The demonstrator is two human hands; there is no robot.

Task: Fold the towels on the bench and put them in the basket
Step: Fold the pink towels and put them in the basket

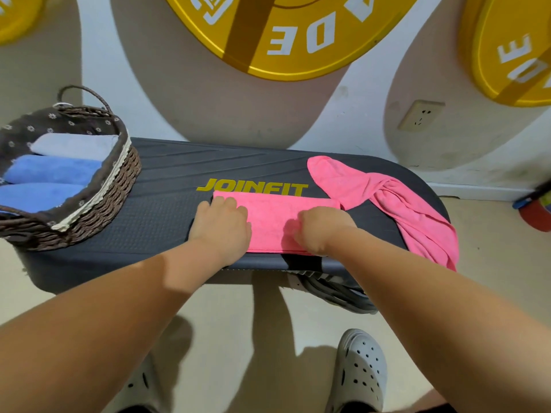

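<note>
Head view: a dark bench (167,180) marked JOINFIT stands against a white wall hung with three yellow weight plates, the largest (283,40) in the middle. A wall socket (420,114) sits to the right above the bench. A red and blue object (536,210) lies on the floor at the far right edge, too cropped to name. Two grey clogs show on the near floor, the right one (360,368) plainly.

A woven basket (98,198) with a dark flowered lining sits on the left end of the bench, well apart from the hands. Nothing lies between it and the folded pink towel (268,216).

That towel lies flat at the middle of the bench, just near of the lettering. Its long axis runs left to right and its near edge reaches the bench's near rim. The left hand (222,228) rests on its left end, fingers laid out flat toward the wall. The right hand (320,231) sits on its right part with fingers bent. I cannot tell whether it pinches cloth or only presses.

A loose pink towel (387,204) lies rumpled on the right end, touching the folded one's right corner and trailing over the near right edge.

Pink towels: two. In the basket are three folded towels side by side: one pale grey-blue (74,146) and two blue (50,169).
</note>
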